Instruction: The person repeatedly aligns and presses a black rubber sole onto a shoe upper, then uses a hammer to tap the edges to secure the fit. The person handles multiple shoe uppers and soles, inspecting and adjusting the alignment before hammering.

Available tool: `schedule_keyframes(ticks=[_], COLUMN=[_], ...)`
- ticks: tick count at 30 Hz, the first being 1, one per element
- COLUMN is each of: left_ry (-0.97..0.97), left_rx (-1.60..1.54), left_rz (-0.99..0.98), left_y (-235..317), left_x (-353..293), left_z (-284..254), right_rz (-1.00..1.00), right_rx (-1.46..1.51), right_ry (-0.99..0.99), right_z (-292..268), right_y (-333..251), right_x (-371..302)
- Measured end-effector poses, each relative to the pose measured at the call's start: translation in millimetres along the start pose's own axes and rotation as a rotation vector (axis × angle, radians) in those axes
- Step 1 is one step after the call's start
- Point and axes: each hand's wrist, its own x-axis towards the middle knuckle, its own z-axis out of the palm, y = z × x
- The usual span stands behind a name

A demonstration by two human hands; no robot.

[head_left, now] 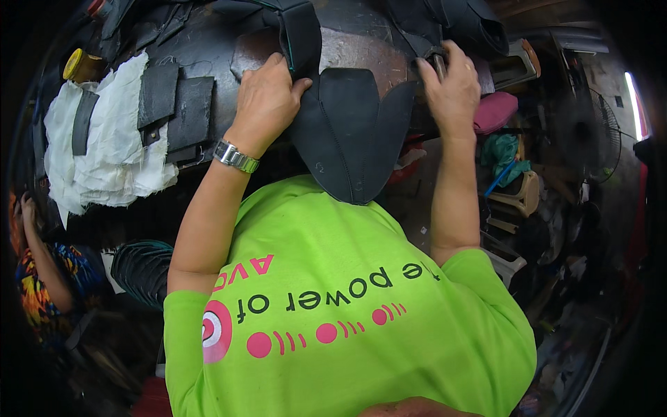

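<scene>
A black leather shoe upper (340, 132) with a stitched seam and small pale marks hangs over the near edge of the workbench, its rounded tip reaching my green shirt. My left hand (267, 101), with a metal watch on the wrist, is closed on the upper's left edge. A strip of black leather (301, 35) with a green edge stands up beside its fingers. To the right of the upper, my right hand (451, 90) pinches a small, dull metal-looking tool (438, 64); my fingers cover part of it, so its exact kind is unclear.
White frayed cloth (104, 146) with black leather scraps (191, 111) lies on the bench at left, by a yellow jar (82, 66). More black pieces (472, 24) sit at the far right. Beyond are a pink item (495, 113), a fan (590, 132) and another person's arm (48, 260).
</scene>
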Motion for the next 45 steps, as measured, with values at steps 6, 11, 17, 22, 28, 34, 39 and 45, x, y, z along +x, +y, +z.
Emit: schedule_keyframes(ticks=[6,11,17,22,28,34,39,45], left_ry=[-0.038,-0.050,-0.007,-0.056,-0.075,-0.044,0.071,0.091], left_rx=[0.051,0.071,0.058,0.055,0.043,0.025,-0.099,-0.107], left_rz=[-0.010,0.037,0.117,0.112,0.120,0.070,-0.082,-0.148], left_y=[1,-3,-9,-10,-10,-11,-14,-19], left_x=[0,0,1,-1,2,0,-4,5], left_z=[1,2,6,3,-3,-5,-2,-11], right_rz=[0.138,0.265,-0.194,-0.126,-0.189,-0.022,-0.187,-0.225], right_rx=[-0.126,0.530,0.674,0.625,0.458,0.849,0.619,0.616], right_ry=[-0.317,-0.289,-0.221,-0.638,-0.552,-0.450,-0.603,-0.635], right_z=[27,-22,-29,-34,-30,-50,-54,-52], right_y=[72,39,-61,-49,-65,-54,-58,-64], right_x=[-25,-13,-37,-32,-54,-58,-72,-68])
